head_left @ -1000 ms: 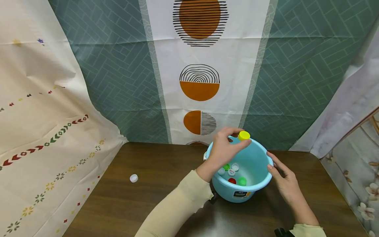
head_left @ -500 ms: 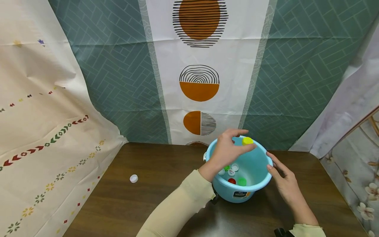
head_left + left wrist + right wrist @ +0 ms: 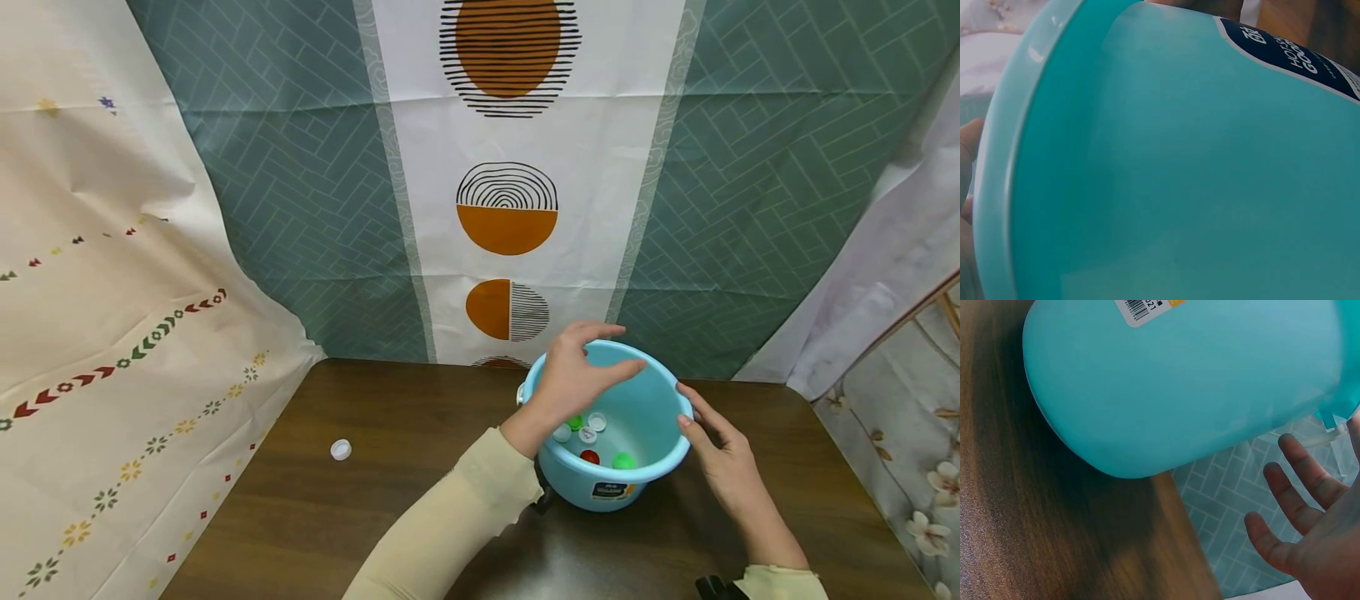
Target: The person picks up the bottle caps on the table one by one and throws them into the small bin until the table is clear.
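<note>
A light blue bucket (image 3: pixel 637 417) stands on the brown table in the head view. Several bottle caps lie in its bottom, among them a red cap (image 3: pixel 589 457), a bright green cap (image 3: pixel 623 461) and a white cap (image 3: pixel 597 422). My left hand (image 3: pixel 573 375) hovers over the bucket's left side, thumb and fingers spread apart with nothing between them; it hides part of the inside. My right hand (image 3: pixel 723 462) holds the bucket's right rim with thumb and forefinger. In the right wrist view, its other fingers (image 3: pixel 1297 487) spread loosely below the rim. No yellow cap shows.
A single white cap (image 3: pixel 341 450) lies on the table (image 3: pixel 420 417) to the left, away from the bucket. Patterned cloths (image 3: pixel 300 208) hang behind and at both sides of the table. A white handle mount (image 3: pixel 520 395) sticks out at the bucket's left rim.
My left hand has let go of the yellow cap, which dropped toward the bucket and is now out of sight. The bright green cap has shifted slightly right. My right hand stays in place.
</note>
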The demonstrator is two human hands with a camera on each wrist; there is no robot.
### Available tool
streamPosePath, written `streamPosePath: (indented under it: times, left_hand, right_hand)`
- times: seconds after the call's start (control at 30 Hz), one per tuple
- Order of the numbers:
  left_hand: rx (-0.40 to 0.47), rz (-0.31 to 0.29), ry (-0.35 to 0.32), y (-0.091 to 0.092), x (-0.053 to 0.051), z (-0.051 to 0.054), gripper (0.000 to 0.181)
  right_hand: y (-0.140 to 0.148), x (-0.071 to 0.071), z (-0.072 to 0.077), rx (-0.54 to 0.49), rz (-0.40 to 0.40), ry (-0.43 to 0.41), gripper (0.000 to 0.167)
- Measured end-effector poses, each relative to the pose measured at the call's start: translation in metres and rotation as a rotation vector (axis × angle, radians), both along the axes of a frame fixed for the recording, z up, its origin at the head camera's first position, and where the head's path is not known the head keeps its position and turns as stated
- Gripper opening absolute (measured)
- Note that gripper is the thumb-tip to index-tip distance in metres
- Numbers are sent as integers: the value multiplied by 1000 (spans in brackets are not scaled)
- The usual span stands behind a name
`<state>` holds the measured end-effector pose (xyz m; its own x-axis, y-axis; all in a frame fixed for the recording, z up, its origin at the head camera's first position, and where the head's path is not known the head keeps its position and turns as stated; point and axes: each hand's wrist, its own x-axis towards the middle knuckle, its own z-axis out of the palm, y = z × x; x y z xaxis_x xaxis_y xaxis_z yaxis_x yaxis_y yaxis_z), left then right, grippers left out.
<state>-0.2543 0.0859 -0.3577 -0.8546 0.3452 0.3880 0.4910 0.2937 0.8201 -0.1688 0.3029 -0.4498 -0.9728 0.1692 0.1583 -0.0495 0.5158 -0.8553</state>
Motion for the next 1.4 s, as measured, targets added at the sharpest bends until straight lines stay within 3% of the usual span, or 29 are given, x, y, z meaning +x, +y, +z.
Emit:
streamPosePath:
  times: [0.3, 0.57, 0.7, 0.93, 1.07, 1.4]
  left_hand:
    - [11, 15, 10, -13, -1, 1, 41]
    - [58, 70, 39, -43, -5, -3, 38]
    - [55, 146, 77, -68, -10, -7, 36]
    - [82, 249, 83, -116, -15, -17, 40]
    - [57, 336, 98, -142, -19, -25, 39]
    - [17, 542, 71, -221, -18, -46, 39]
  right_hand:
    - [0, -2, 1, 5, -11, -5, 49]
    - [0, 0, -1, -17, -5, 13, 49]
    - [-1, -1, -1, -21, 2, 25, 49]
    - [2, -3, -4, 1, -22, 1, 48]
    - [3, -3, -4, -1, -27, -1, 48]
    - [3, -4, -2, 4, -19, -16, 47]
